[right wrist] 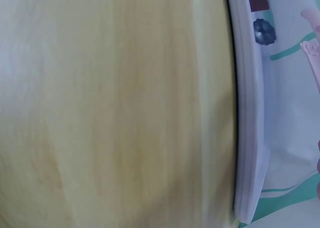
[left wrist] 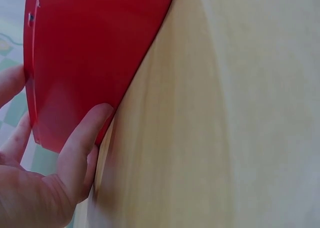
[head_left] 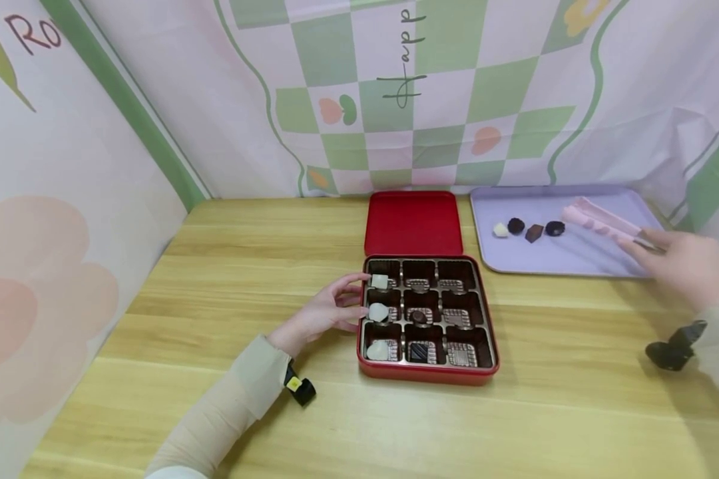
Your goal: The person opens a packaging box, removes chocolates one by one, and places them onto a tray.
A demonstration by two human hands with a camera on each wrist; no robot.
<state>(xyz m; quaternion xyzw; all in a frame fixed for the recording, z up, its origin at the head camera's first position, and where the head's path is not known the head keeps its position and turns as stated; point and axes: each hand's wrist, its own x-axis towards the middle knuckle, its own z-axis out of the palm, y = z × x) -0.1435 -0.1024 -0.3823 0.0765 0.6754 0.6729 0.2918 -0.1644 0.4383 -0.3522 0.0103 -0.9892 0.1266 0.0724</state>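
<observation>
1. We see the left hand [head_left: 322,309], fingers loosely spread, touching the left wall of the glossy red tin [head_left: 428,374].
2. Right of the tin, the right hand [head_left: 689,266] pinches pink scalloped tongs [head_left: 599,227].
3. Also rightward, four small chocolates [head_left: 534,233] sit on a smooth lilac tray [head_left: 575,259].

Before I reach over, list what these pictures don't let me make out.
Head view: blur hides exactly how the fingers of the right hand lie on the pink tongs.
Right wrist view: the right edge cuts off most of that hand and the tongs' rear end; the top edge cuts the row of chocolates short.
Left wrist view: the side wall of the red box hides its inside.
</observation>
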